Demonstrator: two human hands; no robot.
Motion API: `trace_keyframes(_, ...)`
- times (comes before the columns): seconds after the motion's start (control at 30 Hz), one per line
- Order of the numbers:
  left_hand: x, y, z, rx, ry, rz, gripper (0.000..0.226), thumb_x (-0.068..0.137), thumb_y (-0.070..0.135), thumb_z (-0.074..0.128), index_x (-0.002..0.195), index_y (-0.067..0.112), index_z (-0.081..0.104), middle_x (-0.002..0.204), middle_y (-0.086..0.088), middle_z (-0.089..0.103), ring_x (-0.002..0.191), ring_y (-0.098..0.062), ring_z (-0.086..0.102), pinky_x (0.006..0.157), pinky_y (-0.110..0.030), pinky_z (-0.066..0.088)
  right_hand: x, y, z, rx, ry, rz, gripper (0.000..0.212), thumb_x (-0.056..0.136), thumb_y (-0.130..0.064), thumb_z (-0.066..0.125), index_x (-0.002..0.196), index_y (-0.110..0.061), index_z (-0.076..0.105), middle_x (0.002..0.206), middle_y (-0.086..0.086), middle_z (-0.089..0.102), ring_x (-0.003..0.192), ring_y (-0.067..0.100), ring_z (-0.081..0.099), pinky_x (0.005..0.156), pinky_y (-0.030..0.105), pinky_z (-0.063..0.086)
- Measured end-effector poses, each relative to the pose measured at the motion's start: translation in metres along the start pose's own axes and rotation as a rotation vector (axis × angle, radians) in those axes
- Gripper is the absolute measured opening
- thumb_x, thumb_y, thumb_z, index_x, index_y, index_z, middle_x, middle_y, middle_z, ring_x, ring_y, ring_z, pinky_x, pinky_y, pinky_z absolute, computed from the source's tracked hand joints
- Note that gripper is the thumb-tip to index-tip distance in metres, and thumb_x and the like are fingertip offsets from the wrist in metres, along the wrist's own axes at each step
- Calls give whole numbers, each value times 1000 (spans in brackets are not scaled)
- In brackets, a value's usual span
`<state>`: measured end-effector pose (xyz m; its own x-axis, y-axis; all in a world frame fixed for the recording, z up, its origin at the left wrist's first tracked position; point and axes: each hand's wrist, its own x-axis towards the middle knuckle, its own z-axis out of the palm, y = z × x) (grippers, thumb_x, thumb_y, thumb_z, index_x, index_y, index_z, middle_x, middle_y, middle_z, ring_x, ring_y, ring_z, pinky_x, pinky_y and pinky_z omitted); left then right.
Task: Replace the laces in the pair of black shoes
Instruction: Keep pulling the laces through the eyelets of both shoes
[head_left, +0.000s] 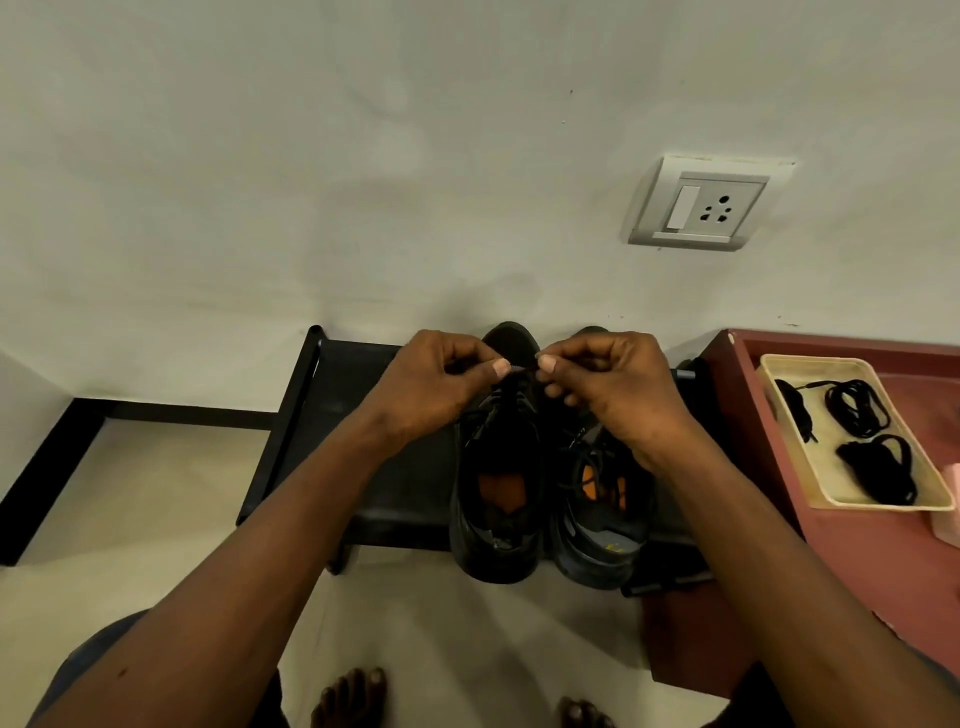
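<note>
Lace (521, 368) is thin, limp and light, so judge it slippery; your left hand (436, 387) and right hand (610, 387) each pinch it between thumb and forefinger, just above the black shoes (496, 525) on the rack (374, 457); take hold near the likely stiffer tip for threading

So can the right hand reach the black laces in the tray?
Probably yes. The tray sits open just beside the right hand, nothing covering its laces, though the fingers pinch a shoe lace now.
</note>
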<state>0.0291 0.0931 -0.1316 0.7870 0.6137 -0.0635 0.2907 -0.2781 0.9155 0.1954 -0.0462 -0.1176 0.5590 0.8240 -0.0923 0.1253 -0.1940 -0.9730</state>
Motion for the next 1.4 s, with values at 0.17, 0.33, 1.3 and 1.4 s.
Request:
trace_keyframes(0.17,-5,2,8,415,-9,94,23,90,48,66,109,40,75,113,20,70,109,-5,63,99,-45,51,-1,5,5,-176,-145,27,20,98,-5,68,107,-23,72,85,0,79,81,15,77,71,24,59)
trace_keyframes(0.33,-5,0,17,32,-41,96,15,94,21,75,108,25,78,97,8,78,94,-11,75,93,-44,60,-1,5,7,-176,-98,-16,12,93,-11,77,95,-19,68,75,2,78,73,16,77,65,24,57)
trace_keyframes(1.3,-2,-13,37,538,-42,22,7,85,33,73,81,37,70,68,16,64,64,-4,61,62,-23,48,-5,27,12,-258,-8,320,22,89,1,77,90,-21,74,72,-2,77,75,11,75,63,21,60)
trace_keyframes(1.4,-1,-11,38,549,-50,22,3,84,34,73,81,34,72,67,13,66,62,-5,62,59,-23,47,-5,26,13,-245,-21,319,19,89,1,78,96,-17,76,75,1,78,78,13,76,66,22,62)
